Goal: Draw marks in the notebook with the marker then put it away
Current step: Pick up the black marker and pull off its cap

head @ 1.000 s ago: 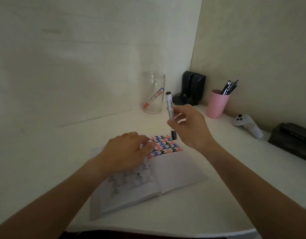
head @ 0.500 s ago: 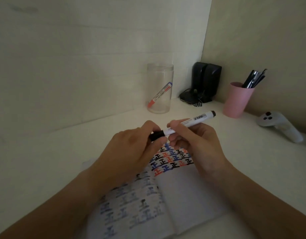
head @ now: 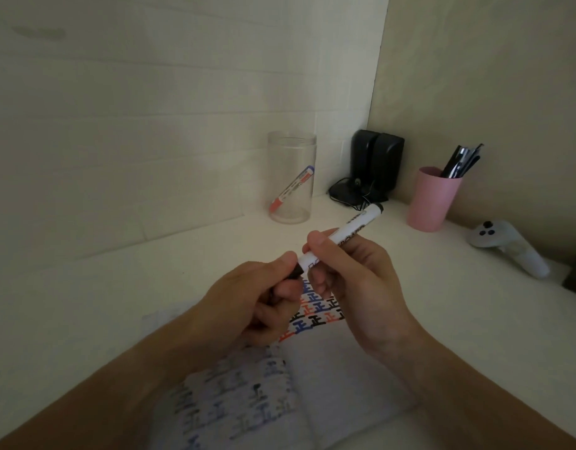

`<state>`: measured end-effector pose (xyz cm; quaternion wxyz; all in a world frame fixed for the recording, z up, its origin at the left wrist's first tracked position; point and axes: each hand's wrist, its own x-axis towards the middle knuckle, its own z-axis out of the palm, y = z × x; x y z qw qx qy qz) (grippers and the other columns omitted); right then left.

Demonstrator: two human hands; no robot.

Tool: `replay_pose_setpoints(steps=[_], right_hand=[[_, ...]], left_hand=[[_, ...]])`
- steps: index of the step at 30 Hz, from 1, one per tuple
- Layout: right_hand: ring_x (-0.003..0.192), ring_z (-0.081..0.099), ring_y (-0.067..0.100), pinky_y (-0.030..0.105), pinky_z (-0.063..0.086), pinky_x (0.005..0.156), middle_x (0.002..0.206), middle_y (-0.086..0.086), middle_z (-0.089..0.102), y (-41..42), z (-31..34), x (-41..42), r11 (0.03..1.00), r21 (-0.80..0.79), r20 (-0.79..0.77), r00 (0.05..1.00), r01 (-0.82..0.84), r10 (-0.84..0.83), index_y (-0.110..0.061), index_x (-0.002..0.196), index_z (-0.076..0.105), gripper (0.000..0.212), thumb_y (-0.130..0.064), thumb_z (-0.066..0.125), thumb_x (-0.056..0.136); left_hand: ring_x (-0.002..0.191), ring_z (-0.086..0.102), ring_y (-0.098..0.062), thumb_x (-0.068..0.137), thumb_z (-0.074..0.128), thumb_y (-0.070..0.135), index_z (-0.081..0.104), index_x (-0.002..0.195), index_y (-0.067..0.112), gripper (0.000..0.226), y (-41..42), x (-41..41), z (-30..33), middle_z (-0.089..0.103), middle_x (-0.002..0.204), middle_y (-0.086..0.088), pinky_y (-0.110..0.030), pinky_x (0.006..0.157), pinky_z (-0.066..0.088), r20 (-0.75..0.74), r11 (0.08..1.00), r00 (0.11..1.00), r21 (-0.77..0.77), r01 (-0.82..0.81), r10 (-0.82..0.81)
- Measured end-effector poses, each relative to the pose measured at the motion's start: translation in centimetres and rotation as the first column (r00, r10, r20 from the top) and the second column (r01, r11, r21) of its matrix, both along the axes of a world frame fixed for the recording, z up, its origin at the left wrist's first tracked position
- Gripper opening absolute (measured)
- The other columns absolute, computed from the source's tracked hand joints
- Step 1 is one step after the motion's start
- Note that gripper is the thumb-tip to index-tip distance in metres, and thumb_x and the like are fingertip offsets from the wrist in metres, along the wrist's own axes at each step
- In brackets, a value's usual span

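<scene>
Lying nearest you, the open white paper notebook (head: 329,368) rests on the white desk (head: 117,287), its left page covered in faint tally-like marks and the far part of its right page filled with black, blue and red ones. Above it, your left hand (head: 247,303) pinches the black cap (head: 295,272) at the near end of the white barrelled marker (head: 348,237), while your right hand (head: 355,274) grips the barrel just beside it; the marker is tilted, its far end pointing up and away to the right. Beyond your hands, a clear plastic jar (head: 291,177) stands by the wall with a red-capped marker (head: 291,189) leaning inside. Farther right sit two black speakers (head: 376,164) in the corner, a pink cup (head: 433,199) holding dark pens (head: 460,160), and a white controller (head: 507,248) lying on the desk.
</scene>
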<state>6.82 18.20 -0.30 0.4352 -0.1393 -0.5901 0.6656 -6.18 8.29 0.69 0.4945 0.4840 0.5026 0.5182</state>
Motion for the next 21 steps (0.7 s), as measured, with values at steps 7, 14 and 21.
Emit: replay_pose_setpoints(steps=[7, 14, 21], right_hand=[[0.048, 0.048, 0.015, 0.023, 0.043, 0.047, 0.058, 0.015, 0.055, -0.6, -0.1, -0.2, 0.996, 0.009, -0.006, 0.996, 0.092, -0.092, 0.014, 0.083, 0.068, 0.037, -0.023, 0.067, 0.087], [0.043, 0.046, 0.012, 0.02, 0.041, 0.045, 0.054, 0.009, 0.054, -1.4, -0.1, -0.6, 0.982, -0.041, 0.048, 0.982, 0.183, -0.181, -0.001, 0.077, 0.073, 0.027, -0.02, 0.065, 0.093], [0.05, 0.044, 0.014, 0.025, 0.035, 0.048, 0.058, 0.007, 0.054, 0.3, 1.3, 0.6, 0.972, -0.181, -0.123, 0.978, 0.147, -0.171, -0.007, 0.071, 0.071, 0.028, -0.015, 0.06, 0.096]], left_hand=[[0.044, 0.012, -0.013, 0.106, -0.002, 0.041, 0.071, 0.09, 0.011, 0.081, -0.4, -0.9, 0.6, 0.036, 0.054, 0.004, -0.019, 0.045, 0.007, -0.884, 0.921, 0.264, 0.386, -0.051, 0.385], [0.04, 0.013, -0.014, 0.107, 0.008, 0.032, 0.056, 0.074, 0.014, 0.061, -0.5, -0.6, 0.6, 0.027, 0.049, 0.005, -0.024, 0.044, 0.01, -0.871, 0.881, 0.132, 0.466, -0.076, 0.473], [0.033, 0.009, -0.011, 0.096, 0.041, 0.044, 0.042, 0.053, 0.024, 0.047, -1.3, -3.3, 0.9, 0.023, 0.04, 0.011, -0.027, 0.041, 0.006, 0.095, 0.985, 0.995, 0.169, -0.048, 0.032]])
